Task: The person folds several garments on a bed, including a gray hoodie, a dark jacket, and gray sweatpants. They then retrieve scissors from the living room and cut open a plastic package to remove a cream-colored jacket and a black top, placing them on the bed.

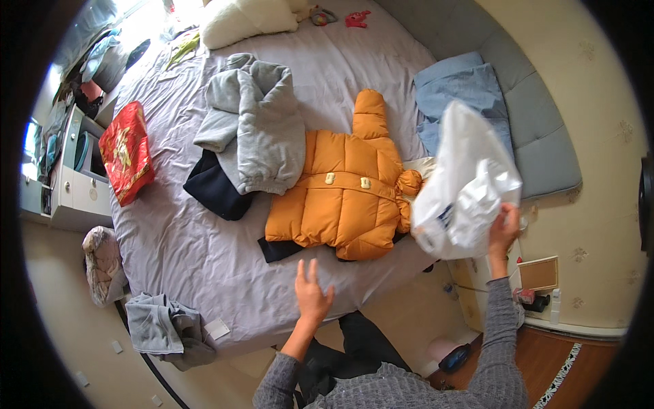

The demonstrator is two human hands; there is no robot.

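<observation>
My right hand (503,232) grips a white plastic bag (465,189), which hangs over the bed's right side. The bag is crumpled and bears some dark print. With fingers apart and nothing in it, my left hand (312,294) hovers near the bed's front edge. Just beyond it lies an orange padded jacket (332,209), spread flat with one sleeve pointing away from me. A grey sweatshirt (271,138) overlaps the jacket's left side. Dark navy cloth (217,189) sticks out from under the sweatshirt, and black cloth (278,250) shows below the jacket's hem.
A red plastic bag (127,153) rests on the bed (194,260) at the left. Grey clothing (158,327) drapes over the front left corner. Folded blue denim (460,92) lies against the grey padded headboard (541,138). A cream pillow (250,20) is at the far side.
</observation>
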